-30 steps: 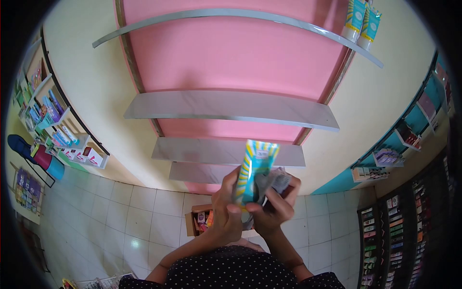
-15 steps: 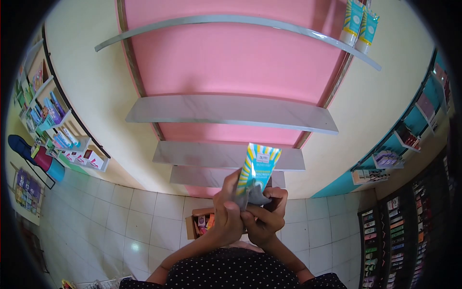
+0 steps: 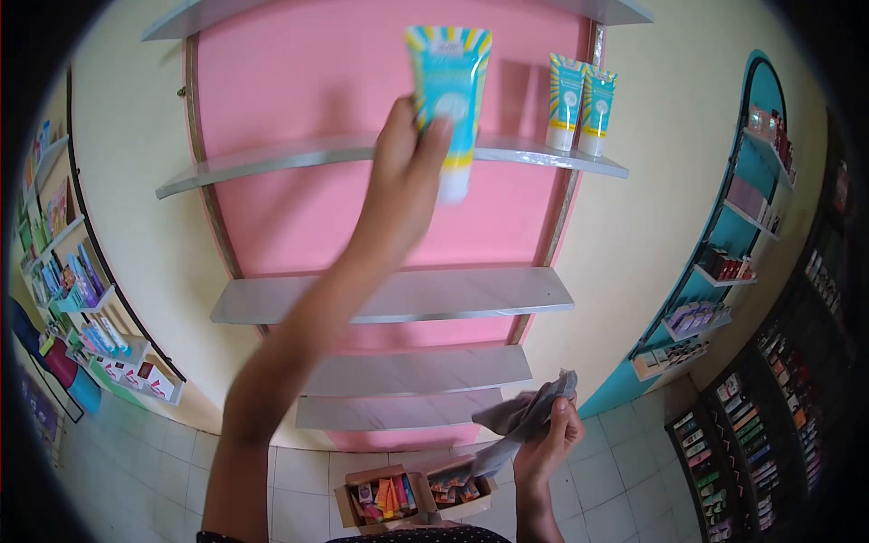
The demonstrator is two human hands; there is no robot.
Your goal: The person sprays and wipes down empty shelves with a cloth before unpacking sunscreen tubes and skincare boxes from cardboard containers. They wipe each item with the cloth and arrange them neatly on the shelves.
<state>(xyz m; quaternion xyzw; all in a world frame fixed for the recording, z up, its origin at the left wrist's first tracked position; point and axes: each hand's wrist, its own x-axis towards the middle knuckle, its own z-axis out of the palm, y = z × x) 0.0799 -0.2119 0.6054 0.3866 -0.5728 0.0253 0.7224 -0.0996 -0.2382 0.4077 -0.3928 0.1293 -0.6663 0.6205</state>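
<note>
My left hand [image 3: 405,158] is raised high and grips a blue-and-yellow striped tube [image 3: 449,100], cap end down, just above the upper grey shelf [image 3: 299,158]. Two matching tubes [image 3: 579,107] stand on that shelf to the right. Down low, my right hand [image 3: 547,442] is closed on a grey cloth [image 3: 520,423] that hangs from it.
Pink wall unit [image 3: 299,90] with several grey shelves, the lower ones [image 3: 425,294] bare. An open cardboard box [image 3: 412,496] of small packets sits on the tiled floor below. Stocked racks line the left wall [image 3: 77,290] and right wall [image 3: 724,271].
Both hands held the tube and cloth together at chest height. Now the left hand has lifted the tube up to the upper shelf, and the right hand has dropped with the cloth. The view tilted upward.
</note>
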